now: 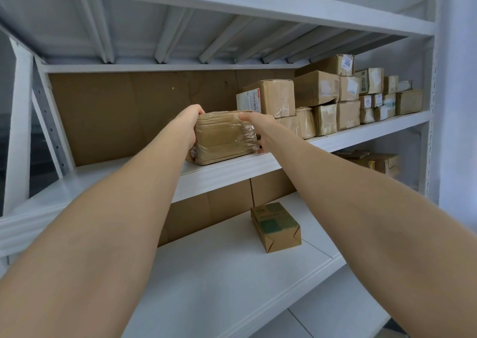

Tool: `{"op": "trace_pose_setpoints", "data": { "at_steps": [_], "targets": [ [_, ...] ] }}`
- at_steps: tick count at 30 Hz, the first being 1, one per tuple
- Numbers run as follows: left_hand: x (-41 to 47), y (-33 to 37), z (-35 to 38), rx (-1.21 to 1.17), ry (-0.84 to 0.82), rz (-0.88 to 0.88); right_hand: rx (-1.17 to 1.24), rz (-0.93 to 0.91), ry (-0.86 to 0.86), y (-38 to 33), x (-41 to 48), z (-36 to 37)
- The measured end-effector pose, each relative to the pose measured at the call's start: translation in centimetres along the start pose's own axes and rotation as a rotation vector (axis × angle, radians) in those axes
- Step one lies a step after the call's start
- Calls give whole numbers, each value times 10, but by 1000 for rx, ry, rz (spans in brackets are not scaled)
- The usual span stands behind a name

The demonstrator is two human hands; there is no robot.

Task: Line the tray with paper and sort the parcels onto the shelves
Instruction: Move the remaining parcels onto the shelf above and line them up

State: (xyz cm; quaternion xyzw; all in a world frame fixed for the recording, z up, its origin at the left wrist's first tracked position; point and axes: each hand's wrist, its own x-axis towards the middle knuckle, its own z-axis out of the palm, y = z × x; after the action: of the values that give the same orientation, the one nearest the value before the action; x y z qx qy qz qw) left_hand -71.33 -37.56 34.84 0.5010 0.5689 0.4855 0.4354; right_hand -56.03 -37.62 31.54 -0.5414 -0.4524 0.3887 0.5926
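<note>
Fingers (200, 111) of the left hand (189, 127) curled over the top left corner of a brown cardboard parcel (224, 138) wrapped in clear tape, palm against its left end. Right hand (262, 128) clasping the right end, one digit laid along the top edge, a fingertip showing at the lower right corner. Parcel resting on the near edge of the white metal middle shelf (108, 180), just left of a packed row of taped brown cardboard boxes (317, 97), stacked two and three high toward the far right.

"3006" legible on a white label on the topmost box (347, 64). White printed label (249, 102) on the nearest box of the row, text too small to read.

On the white lower shelf (219, 281), a single small brown packet with green print (276, 226), writing unreadable. More brown boxes (379, 163) at that shelf's far right, blurred. Flat brown cardboard sheet (124, 115) lining the back of the rack. White ribbed underside of the upper shelf (180, 35) overhead, pale wall (456, 105) to the right.
</note>
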Motion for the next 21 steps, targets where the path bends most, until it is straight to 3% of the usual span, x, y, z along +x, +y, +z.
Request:
{"op": "trace_pose_setpoints", "data": {
  "at_steps": [12, 21],
  "targets": [
    [2, -2, 7, -1, 31, 61, 38, -6, -8, 4, -1, -4],
    [2, -2, 13, 23, 152, 114, 34, -11, -6, 5, -1, -9]
  ]
}}
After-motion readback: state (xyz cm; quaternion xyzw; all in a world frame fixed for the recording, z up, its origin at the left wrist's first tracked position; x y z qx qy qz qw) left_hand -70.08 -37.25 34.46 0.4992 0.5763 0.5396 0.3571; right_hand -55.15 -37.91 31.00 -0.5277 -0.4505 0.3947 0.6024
